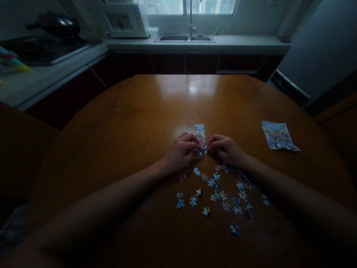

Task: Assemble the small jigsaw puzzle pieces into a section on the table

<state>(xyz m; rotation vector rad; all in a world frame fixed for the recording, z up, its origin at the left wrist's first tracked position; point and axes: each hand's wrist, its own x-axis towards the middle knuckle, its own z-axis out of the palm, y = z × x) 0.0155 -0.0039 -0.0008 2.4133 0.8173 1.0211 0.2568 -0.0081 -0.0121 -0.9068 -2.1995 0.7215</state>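
Observation:
A narrow strip of joined jigsaw puzzle pieces (pixel 199 131) lies on the wooden table, its lower end between my two hands. My left hand (pixel 181 152) comes from the left with curled fingers, the tips on a puzzle piece at the strip's lower left edge. At the lower right edge, my right hand (pixel 226 149) has its thumb and fingers drawn together on the pieces. The fingertips partly hide what each hand grips. Loose jigsaw pieces (pixel 211 182) are scattered on the near side of the hands, several overlapping or close together.
A creased picture sheet (pixel 279 136) lies on the right of the brown table (pixel 134 123). Beyond the table are a counter with a sink (pixel 184 38), a microwave (pixel 125 21) and a black pan (pixel 57 25) on the stove. A fridge (pixel 315 44) stands at right.

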